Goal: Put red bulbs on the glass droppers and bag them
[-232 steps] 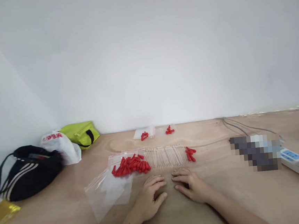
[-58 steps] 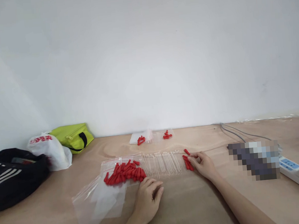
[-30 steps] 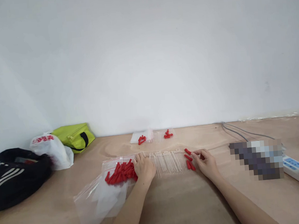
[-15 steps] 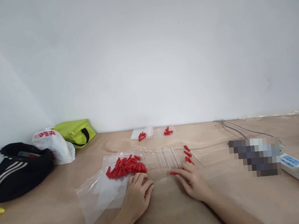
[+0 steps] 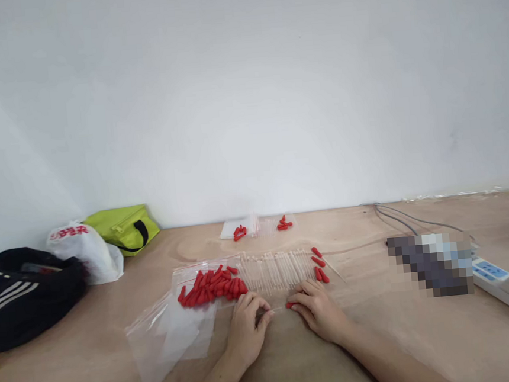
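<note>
My left hand [image 5: 250,327] is closed in a pinch on a thin translucent tube [image 5: 277,311], whose free end points right. Facing it, my right hand [image 5: 321,310] pinches a small red bulb-shaped cap [image 5: 289,305]. Between the cap and the tube there is a small gap. Just beyond both hands lies a row of thin translucent tubes [image 5: 279,270], side by side. A heap of red caps [image 5: 211,285] rests on a clear zip bag [image 5: 184,334] to the left. Several loose red caps [image 5: 318,261] lie at the row's right end, beside a single pale stick [image 5: 334,268].
Farther back are small zip bags [image 5: 227,229] with red caps. At left stand a black bag [image 5: 61,279], a white plastic bag [image 5: 95,252] and a lime-green bag [image 5: 121,223]. A power strip [image 5: 497,285], grey cables [image 5: 397,220] and a pixelated object [image 5: 434,267] lie right.
My left hand has moved right, away from the red heap, and a thin tube now shows in its fingertips. My right hand has come slightly nearer me, still holding the red cap.
</note>
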Demonstrator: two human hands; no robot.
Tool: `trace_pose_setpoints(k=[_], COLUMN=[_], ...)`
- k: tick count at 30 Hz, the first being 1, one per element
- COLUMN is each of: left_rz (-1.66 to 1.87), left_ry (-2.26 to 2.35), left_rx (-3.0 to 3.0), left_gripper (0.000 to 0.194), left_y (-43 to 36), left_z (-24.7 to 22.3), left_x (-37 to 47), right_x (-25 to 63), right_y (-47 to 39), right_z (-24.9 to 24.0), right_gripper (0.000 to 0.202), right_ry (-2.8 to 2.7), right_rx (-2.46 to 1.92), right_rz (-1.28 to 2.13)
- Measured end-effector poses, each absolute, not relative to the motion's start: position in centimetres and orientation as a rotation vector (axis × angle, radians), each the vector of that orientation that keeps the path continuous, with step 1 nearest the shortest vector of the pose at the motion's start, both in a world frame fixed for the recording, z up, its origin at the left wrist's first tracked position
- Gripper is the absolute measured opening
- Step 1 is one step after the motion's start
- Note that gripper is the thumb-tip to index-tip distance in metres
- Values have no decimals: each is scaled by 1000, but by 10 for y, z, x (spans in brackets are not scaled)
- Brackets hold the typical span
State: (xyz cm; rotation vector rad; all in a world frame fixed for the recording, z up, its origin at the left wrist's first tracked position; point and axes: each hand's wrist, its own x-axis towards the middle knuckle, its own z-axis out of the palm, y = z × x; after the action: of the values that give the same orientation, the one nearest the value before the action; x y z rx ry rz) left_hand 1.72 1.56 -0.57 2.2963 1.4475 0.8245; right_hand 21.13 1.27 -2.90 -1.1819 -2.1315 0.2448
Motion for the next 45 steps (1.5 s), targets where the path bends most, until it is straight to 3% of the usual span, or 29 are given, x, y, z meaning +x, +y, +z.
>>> trace_pose_setpoints(k=[8, 29, 45], left_rz=[876, 945, 866], left_ry=[1389, 1169, 1282], left_rx=[2291, 2452, 2524], left_gripper=[17, 21, 20], left_y=[14, 14, 15], left_z=[-4, -5, -6], left_x=[15, 17, 26], right_x=[207, 201, 203], right_y=[10, 7, 12], right_z=[-22, -25, -30], right_gripper=[13, 20, 20], right_ry=[-2034, -2054, -2089], right_rx=[-1043, -950, -997], right_rz=[570, 474, 401])
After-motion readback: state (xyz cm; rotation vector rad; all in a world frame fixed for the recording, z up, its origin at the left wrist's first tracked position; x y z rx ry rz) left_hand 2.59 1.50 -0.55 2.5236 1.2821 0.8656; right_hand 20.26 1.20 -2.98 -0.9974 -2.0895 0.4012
